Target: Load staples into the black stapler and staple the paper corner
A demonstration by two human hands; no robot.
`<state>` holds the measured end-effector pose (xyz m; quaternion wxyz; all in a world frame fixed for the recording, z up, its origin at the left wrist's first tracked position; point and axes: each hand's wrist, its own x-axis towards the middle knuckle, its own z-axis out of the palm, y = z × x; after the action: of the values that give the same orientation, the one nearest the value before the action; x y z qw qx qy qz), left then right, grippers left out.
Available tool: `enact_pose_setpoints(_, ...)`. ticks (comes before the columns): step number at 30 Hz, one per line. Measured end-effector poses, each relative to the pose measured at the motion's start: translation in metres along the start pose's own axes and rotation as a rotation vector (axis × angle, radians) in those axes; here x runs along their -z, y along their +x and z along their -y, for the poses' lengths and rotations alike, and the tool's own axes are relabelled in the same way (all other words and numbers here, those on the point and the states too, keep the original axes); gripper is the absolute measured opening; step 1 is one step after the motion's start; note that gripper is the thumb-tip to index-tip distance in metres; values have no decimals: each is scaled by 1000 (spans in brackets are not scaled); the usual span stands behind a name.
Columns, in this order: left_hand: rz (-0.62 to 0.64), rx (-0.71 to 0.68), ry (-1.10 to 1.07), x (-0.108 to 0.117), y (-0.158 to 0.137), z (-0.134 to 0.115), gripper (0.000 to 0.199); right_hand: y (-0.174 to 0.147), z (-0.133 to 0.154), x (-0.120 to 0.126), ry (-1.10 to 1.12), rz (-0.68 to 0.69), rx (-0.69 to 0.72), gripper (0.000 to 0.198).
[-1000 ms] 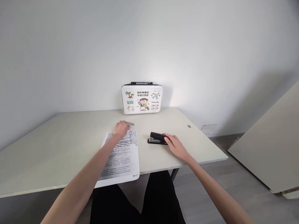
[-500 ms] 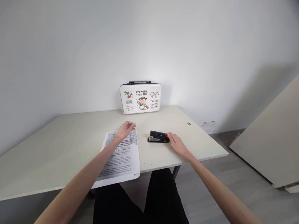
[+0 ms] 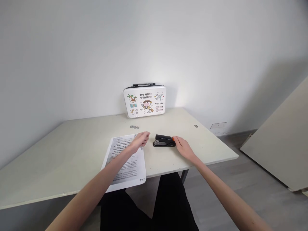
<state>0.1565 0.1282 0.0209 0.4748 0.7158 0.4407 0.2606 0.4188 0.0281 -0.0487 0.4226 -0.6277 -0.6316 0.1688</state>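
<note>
My right hand (image 3: 184,147) is closed around the rear end of a black stapler (image 3: 164,140), which lies on its side of the table with its nose pointing left. An orange part of the stapler shows by my fingertips. Over the upper right part of a printed sheet of paper (image 3: 128,175) is my left hand (image 3: 141,140), its fingers curled shut and pointing toward the stapler's nose, a small gap away. Whatever sits in those fingers is hidden. Beyond this hand lie several small grey staple strips (image 3: 134,127).
A white cartoon-printed case (image 3: 144,102) with a black handle stands against the wall at the back of the white table (image 3: 60,160). Another small grey piece (image 3: 196,126) lies near the table's right edge. A white panel (image 3: 281,138) leans at the far right.
My left hand has moved right and nearer to me, toward the stapler, uncovering the staple strips behind it. My right hand keeps its hold on the stapler.
</note>
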Motion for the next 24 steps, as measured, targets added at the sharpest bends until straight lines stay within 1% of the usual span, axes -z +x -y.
enact_pose_setpoints(2, 20, -31, 147, -4, -6, 0, 29, -1, 4, 2, 5, -6, -10, 53)
enact_pose_setpoints(5, 44, -109, 356, -7, -10, -1, 47, -3, 9, 3, 22, 1, -13, 54)
enact_pose_setpoints(6, 50, -135, 415, -8, -10, -2, 47, -3, 10, 3, 27, 9, -7, 51)
enact_pose_setpoints(8, 55, -176, 515, -10, -6, -3, 38, -3, 10, 3, 22, 28, 23, 43)
enact_pose_setpoints(11, 51, -217, 617, -13, 0, -5, 26, -2, 5, 0, -14, 34, 75, 40)
enact_pose_setpoints(14, 50, -242, 672, -12, 0, -4, 25, -1, 1, -1, -23, 34, 62, 36)
enact_pose_setpoints(16, 55, -252, 694, -7, -4, -2, 27, 0, 0, -1, -18, 45, 50, 34)
enact_pose_setpoints(20, 73, -267, 708, 10, -15, 3, 36, -1, 3, 1, -17, 55, 55, 32)
enact_pose_setpoints(24, 89, -263, 667, 30, -22, 11, 43, -2, 4, 2, -22, 59, 52, 31)
